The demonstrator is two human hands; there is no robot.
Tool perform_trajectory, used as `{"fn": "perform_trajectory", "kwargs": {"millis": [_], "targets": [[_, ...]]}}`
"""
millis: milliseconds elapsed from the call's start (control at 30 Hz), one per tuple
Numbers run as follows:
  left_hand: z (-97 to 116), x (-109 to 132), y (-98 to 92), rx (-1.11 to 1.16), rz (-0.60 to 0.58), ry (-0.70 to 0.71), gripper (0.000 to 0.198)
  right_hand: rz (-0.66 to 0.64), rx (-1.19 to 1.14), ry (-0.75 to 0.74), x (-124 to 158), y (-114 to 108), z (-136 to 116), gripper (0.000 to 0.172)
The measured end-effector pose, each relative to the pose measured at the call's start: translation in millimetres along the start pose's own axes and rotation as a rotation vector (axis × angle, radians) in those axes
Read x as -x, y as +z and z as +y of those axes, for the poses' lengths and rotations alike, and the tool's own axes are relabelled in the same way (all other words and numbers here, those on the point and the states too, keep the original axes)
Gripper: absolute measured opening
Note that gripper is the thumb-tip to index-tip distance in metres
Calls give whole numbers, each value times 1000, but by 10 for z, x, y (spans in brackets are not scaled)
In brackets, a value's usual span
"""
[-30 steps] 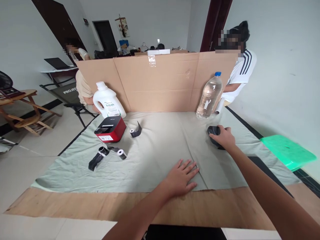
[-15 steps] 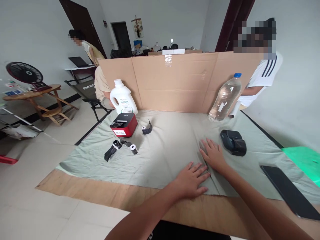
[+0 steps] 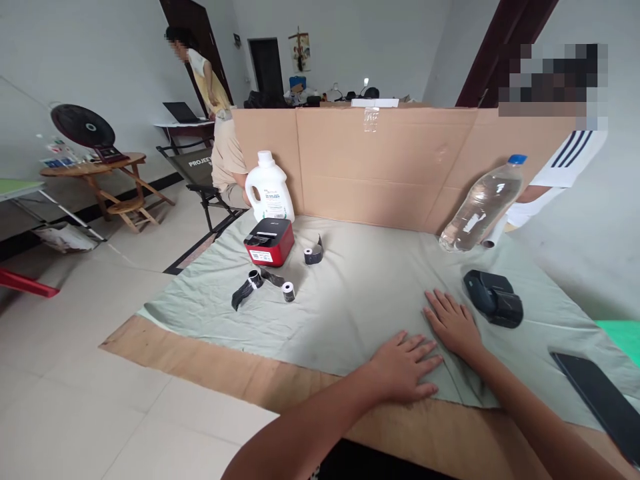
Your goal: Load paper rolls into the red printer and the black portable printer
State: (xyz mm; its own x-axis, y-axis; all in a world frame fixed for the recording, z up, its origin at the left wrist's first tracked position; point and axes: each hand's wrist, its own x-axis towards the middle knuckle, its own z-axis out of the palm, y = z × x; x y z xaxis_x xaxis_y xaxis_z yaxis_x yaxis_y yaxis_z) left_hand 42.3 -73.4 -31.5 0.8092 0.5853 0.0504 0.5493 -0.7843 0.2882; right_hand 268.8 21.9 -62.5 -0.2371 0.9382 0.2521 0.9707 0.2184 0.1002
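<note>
My left hand [image 3: 404,367] lies flat with fingers spread on the grey-green cloth [image 3: 350,293] near its front edge. Just to its right, my right hand [image 3: 454,325] also lies flat and open on the cloth, holding nothing. A black label printer [image 3: 493,298] sits a little to the right of my right hand, not touched. Further left stand a red and black label printer [image 3: 269,241], a small label roll [image 3: 288,290], a black strip with a roll [image 3: 249,286] and another curled roll [image 3: 313,253].
A cardboard wall [image 3: 400,167] closes the back of the table. A white jug [image 3: 269,188] and a clear water bottle [image 3: 483,204] lean against it. A dark phone [image 3: 603,400] lies at the right front. One person stands at back left; another's striped sleeve [image 3: 575,157] shows behind the wall.
My right hand let go of the black printer and came back to lie flat beside my left hand. The view has swung leftwards.
</note>
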Motion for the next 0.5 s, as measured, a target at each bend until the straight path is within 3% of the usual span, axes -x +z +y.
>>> {"fn": "perform_trajectory", "kwargs": {"millis": [133,233,333,400,500], "targets": [[-1,-14,3,19,8,8,61,29,-5,-4,-36,-20,-27,59],[31,-85,6,31,27,39,57,93,-96,13,-225,-128,-306,58],[90,-163,0,17,41,77,54,146,-384,-87,-572,-345,-906,55],[94,-117,-69,46,93,98,45,113,-639,-214,-855,-516,-1427,49],[-119,273,-384,124,305,62,30,-6,-980,-309,-1299,-707,-2233,45]]}}
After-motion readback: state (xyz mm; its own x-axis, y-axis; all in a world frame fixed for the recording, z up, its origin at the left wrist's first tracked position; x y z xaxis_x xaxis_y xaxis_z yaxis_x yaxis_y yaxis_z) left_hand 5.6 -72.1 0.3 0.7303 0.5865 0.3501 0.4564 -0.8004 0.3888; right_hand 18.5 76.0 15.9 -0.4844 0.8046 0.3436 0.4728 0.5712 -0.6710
